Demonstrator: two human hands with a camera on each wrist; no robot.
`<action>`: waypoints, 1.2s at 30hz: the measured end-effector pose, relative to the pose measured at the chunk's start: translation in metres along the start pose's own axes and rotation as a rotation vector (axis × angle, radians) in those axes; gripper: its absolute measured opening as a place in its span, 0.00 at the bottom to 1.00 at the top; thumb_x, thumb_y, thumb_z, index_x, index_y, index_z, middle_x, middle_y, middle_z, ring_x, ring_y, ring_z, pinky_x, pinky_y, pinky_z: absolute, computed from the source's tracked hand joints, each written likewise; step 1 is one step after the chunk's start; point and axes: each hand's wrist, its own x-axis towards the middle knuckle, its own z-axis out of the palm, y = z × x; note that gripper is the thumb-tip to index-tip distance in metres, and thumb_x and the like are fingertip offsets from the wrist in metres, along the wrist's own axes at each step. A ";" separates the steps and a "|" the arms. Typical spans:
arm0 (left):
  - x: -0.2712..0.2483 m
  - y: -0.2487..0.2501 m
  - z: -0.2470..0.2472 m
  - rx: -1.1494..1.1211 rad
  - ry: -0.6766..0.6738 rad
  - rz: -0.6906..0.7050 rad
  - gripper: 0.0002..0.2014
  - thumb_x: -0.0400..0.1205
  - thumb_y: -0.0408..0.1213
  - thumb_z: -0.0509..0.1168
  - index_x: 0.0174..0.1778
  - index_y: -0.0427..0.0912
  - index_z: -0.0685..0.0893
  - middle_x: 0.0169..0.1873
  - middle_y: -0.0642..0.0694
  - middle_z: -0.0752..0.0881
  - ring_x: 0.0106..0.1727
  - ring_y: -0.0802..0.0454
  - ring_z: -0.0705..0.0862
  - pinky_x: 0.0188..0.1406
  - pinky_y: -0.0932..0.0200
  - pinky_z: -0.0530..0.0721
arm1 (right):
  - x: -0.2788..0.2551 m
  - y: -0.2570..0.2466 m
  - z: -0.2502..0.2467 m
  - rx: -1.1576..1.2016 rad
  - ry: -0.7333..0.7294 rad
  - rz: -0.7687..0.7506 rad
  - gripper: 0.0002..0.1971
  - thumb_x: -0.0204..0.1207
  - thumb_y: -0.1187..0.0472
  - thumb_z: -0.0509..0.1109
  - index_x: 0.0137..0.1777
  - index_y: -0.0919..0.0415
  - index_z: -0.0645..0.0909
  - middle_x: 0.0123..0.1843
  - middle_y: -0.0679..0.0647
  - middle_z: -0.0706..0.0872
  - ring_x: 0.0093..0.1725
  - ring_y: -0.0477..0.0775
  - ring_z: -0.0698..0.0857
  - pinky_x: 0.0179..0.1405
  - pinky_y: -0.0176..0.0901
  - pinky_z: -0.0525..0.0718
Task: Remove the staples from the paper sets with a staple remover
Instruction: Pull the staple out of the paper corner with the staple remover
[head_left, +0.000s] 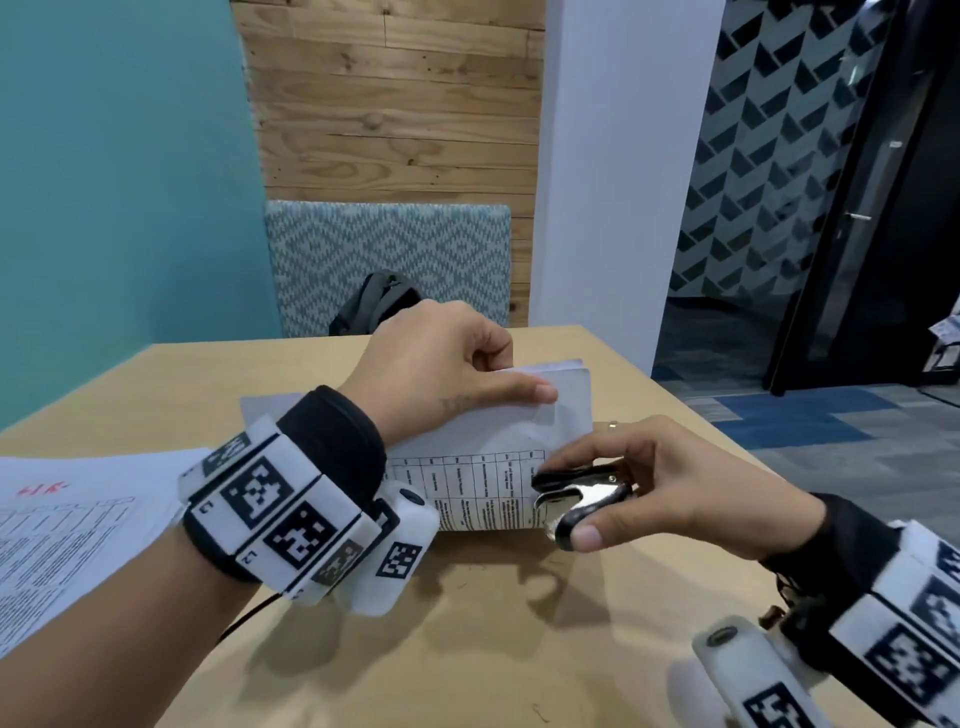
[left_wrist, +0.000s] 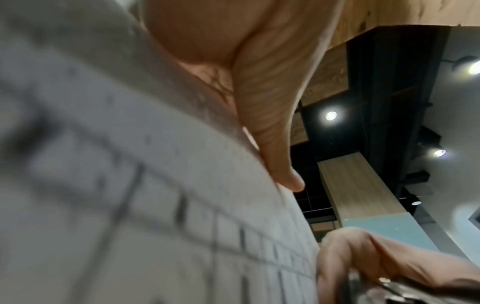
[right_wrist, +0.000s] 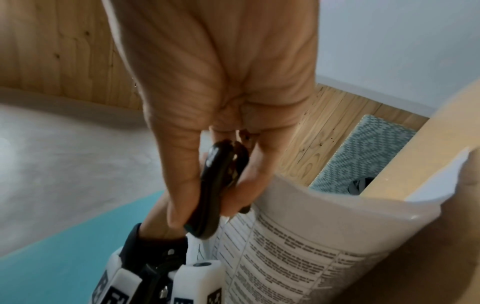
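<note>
The paper set (head_left: 493, 441) stands curled above the counter (head_left: 467, 649) near its middle, held up by both hands. The left hand (head_left: 441, 364) pinches the far top edge, thumb flat along the upper page and fingers curled behind. The right hand (head_left: 675, 483) squeezes the staple remover (head_left: 576, 493) between thumb and fingers, its claws at the set's right corner over the printed table.

The sheets look light, thin and floppy; they bow under their own weight, so they likely tear easily if pulled hard at the stapled corner. Holding close beside that corner would probably keep the pages taut. The remover appears small, stiff and chromed with dark grips, probably slick on the metal, so the grips are the place to press. The staple itself is too small to make out.

A second sheaf (head_left: 78, 530) lies at the near left with a red handwritten mark and printed lines, none legible. The table text on the held set is too fine to read. No brand shows.
</note>
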 end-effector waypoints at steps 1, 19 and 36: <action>-0.001 0.000 -0.003 0.021 0.020 -0.008 0.28 0.60 0.72 0.64 0.19 0.47 0.74 0.15 0.57 0.75 0.23 0.61 0.72 0.26 0.60 0.64 | 0.001 0.000 0.000 0.010 0.013 -0.009 0.20 0.54 0.68 0.81 0.49 0.61 0.88 0.48 0.52 0.90 0.45 0.47 0.88 0.46 0.35 0.85; -0.033 -0.125 0.000 -0.823 -0.177 -0.267 0.31 0.50 0.61 0.81 0.46 0.49 0.92 0.50 0.48 0.91 0.52 0.54 0.88 0.48 0.65 0.85 | 0.003 -0.003 -0.031 0.099 0.228 -0.225 0.33 0.42 0.44 0.87 0.49 0.59 0.89 0.44 0.45 0.88 0.38 0.41 0.86 0.33 0.31 0.83; -0.015 -0.102 -0.113 -0.636 0.679 -0.175 0.04 0.79 0.32 0.68 0.40 0.44 0.82 0.30 0.60 0.88 0.35 0.62 0.85 0.44 0.59 0.87 | 0.053 -0.002 0.002 -1.288 -0.234 0.134 0.11 0.72 0.55 0.75 0.53 0.55 0.85 0.47 0.49 0.86 0.48 0.52 0.83 0.44 0.42 0.79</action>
